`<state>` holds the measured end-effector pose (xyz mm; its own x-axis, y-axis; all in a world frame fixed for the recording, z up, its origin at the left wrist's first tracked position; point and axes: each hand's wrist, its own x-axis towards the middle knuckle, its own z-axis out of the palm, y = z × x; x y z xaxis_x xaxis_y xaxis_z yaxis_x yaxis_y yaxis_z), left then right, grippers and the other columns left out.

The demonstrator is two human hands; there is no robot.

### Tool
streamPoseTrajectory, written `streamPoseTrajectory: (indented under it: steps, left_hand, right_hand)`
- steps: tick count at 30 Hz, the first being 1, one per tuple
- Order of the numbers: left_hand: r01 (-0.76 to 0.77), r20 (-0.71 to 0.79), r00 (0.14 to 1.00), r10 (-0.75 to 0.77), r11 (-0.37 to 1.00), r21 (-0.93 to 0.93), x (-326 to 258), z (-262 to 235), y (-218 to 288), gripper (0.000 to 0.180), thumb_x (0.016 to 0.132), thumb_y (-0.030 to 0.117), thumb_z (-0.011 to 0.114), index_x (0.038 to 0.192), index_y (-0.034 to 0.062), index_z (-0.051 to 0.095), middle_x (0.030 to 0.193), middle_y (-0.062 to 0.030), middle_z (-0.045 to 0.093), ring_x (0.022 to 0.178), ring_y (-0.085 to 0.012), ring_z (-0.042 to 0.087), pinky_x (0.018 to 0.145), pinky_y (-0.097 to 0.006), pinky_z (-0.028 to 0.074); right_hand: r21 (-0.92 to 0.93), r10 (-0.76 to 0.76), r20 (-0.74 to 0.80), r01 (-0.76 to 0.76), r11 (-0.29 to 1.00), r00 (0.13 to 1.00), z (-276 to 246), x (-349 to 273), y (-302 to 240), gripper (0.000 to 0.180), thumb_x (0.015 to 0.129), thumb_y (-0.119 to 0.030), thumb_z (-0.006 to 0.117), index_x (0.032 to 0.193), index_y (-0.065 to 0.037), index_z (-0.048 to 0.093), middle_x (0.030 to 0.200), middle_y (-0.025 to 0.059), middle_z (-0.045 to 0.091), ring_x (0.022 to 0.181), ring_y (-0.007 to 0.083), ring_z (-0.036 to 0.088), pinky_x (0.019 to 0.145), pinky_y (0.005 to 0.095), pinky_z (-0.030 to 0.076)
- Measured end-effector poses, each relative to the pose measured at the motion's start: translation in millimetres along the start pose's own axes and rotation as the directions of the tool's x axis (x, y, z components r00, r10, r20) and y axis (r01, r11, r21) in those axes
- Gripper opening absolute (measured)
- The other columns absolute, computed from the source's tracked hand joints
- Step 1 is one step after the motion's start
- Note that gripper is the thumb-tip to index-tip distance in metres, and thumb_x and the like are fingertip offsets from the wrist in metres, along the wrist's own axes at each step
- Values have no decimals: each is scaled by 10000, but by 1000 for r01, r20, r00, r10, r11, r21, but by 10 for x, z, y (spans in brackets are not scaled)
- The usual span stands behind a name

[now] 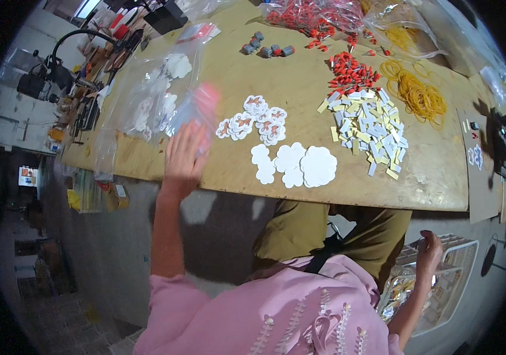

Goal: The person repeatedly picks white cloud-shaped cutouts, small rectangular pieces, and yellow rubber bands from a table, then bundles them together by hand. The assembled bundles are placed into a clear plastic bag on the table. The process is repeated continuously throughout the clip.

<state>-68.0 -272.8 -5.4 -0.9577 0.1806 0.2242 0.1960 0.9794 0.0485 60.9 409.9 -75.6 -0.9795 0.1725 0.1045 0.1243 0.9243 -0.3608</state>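
My left hand is over the table's left part, fingers closed on a small clear plastic bag with a pinkish-red top, smeared by motion. Larger clear bags holding white cut-outs lie beside it. To its right are printed bear-like paper cut-outs in overlapping piles. Nearer the front edge sit plain white scalloped cut-outs. My right hand is off the table at the right, above a white basket. Its fingers are loosely curled and nothing shows in them.
On the tan table lie a pile of white and yellow strips, red-tipped small parts, yellow rubber bands and grey-red pieces. A bag of red parts stands at the back. A black lamp arm rises at far left.
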Motion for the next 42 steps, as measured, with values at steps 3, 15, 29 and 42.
streamPoseTrajectory:
  steps: [3,15,29,42]
  left_hand:
    - [-71,-13,997,71,997,-34,-122,-106,122,580,1032,370,585,1566,148,537,1646,-159,472,1556,-384,386,1271,-549,279]
    - [266,-298,892,-340,928,-262,-195,-11,451,163,952,111,741,1074,21,683,1021,-151,662,934,-346,652,855,-454,534]
    - [289,-286,859,-425,863,-415,-12,-4,213,129,978,114,747,996,10,673,873,-49,643,753,-152,553,720,-316,487]
    - [-433,-267,899,347,793,-429,-185,-549,2276,179,794,127,856,842,134,684,857,8,638,794,-218,599,726,-385,452]
  right_hand:
    - [133,16,38,-21,991,999,74,152,-338,228,886,101,626,1032,-23,749,991,191,738,963,429,687,887,490,535]
    - [297,-256,63,226,928,965,-12,312,-1425,246,854,95,626,1034,-34,732,943,199,701,974,461,667,1076,541,514]
    - [356,-361,192,278,892,913,105,141,-1686,335,843,133,598,1105,-22,738,1023,225,707,1017,460,671,905,507,532]
    - [859,-367,458,-296,418,810,-115,123,-2566,173,965,-130,812,1008,14,729,889,60,750,764,120,703,671,277,560]
